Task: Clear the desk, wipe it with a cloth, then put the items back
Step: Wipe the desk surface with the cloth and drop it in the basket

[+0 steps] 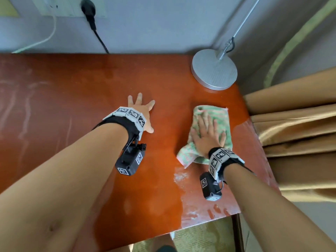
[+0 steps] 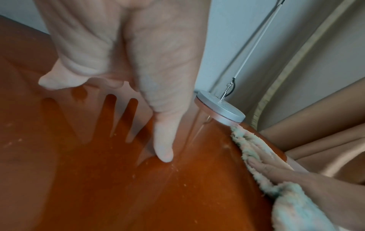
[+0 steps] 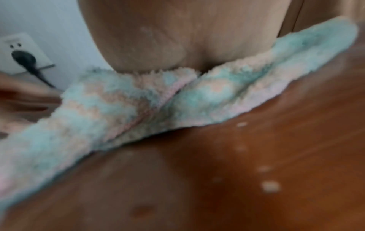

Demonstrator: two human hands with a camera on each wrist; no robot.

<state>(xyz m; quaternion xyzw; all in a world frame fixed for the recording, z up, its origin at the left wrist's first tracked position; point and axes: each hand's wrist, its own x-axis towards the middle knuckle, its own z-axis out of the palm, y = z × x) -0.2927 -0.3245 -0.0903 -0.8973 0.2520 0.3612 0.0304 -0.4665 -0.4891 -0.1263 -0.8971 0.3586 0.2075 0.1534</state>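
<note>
Pastel terry cloth (image 1: pixel 211 131), crumpled, long axis running near-to-far on the desk (image 1: pixel 72 91) toward its right edge, just short of the lamp base (image 1: pixel 214 70): right hand (image 1: pixel 207 137) pressed flat on it, fingers spread; left hand (image 1: pixel 141 113) splayed on bare wood, apart leftward.

one cloth (image 1: pixel 212 131), one lamp base (image 1: pixel 214 70), two hands (image 1: pixel 143 113)

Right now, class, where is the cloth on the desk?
In the head view the cloth lies flat on the desk near its right edge, pressed under the right hand, just in front of the lamp base.
</note>
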